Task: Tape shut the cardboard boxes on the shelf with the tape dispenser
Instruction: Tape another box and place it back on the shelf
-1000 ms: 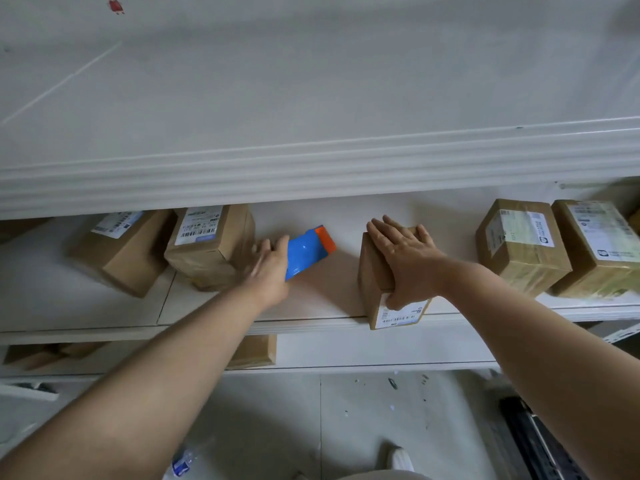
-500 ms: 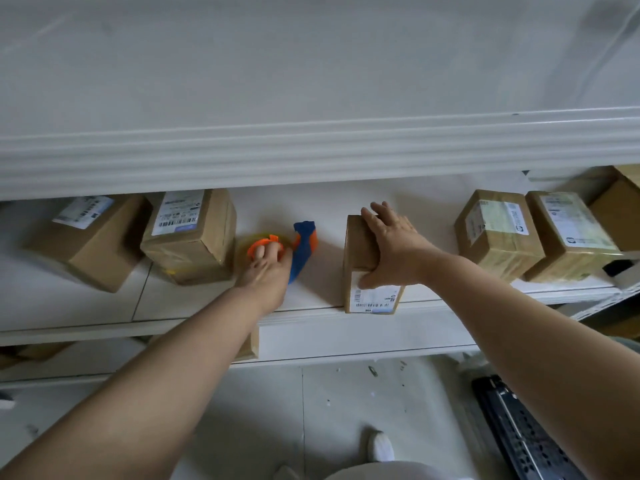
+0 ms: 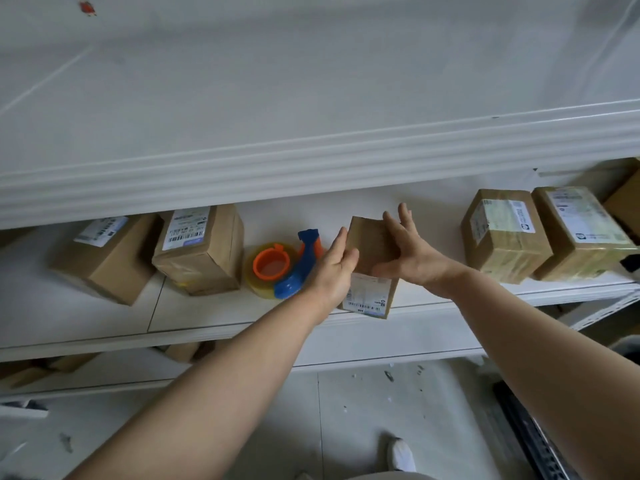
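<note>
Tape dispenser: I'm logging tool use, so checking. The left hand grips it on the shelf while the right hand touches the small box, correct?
Not quite. The head view shows the tape dispenser lying on the shelf, ungripped; the left hand lays straight fingers against the small box. The right hand does touch that box.

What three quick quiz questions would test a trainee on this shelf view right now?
1. True or false: the left hand grips the tape dispenser.
2. Which hands touch the small cardboard box at the front edge of the shelf? A) left only B) right only C) both
3. Fill in: the dispenser's tape roll sits on an ___ hub.
Key: 1 false, it lies on the shelf, ungripped. 2 C, the right hand is on its other side. 3 orange.
</note>
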